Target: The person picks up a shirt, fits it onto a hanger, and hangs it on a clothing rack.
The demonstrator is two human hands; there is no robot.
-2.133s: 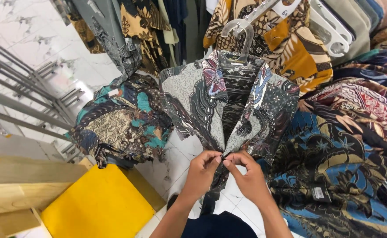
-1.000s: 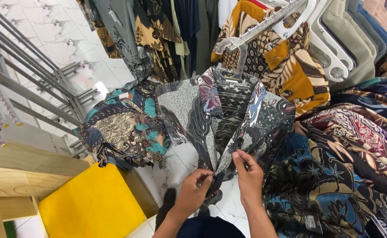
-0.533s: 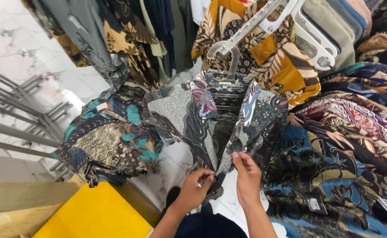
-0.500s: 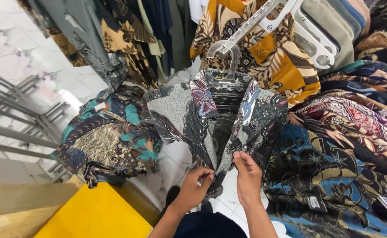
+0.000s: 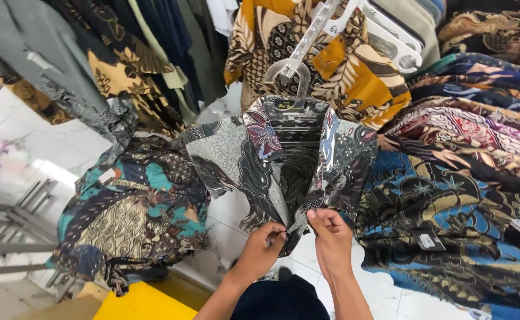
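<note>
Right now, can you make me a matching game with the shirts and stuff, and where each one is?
Things:
1. grey patterned shirt
2. teal and brown shirt
3. orange and brown shirt
4. yellow box

Places:
A. bottom left, on the floor
B. top middle, behind the clear hanger
C. middle, front edges pinched by the left hand and right hand
D. left of the grey shirt

Pairs: 1-C, 2-D, 3-B, 4-A

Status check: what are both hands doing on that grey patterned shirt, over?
Left hand and right hand pinch the front edges of the grey patterned shirt. Shirt hangs on a clear hanger. Teal shirt and blue shirt crowd either side.
</note>
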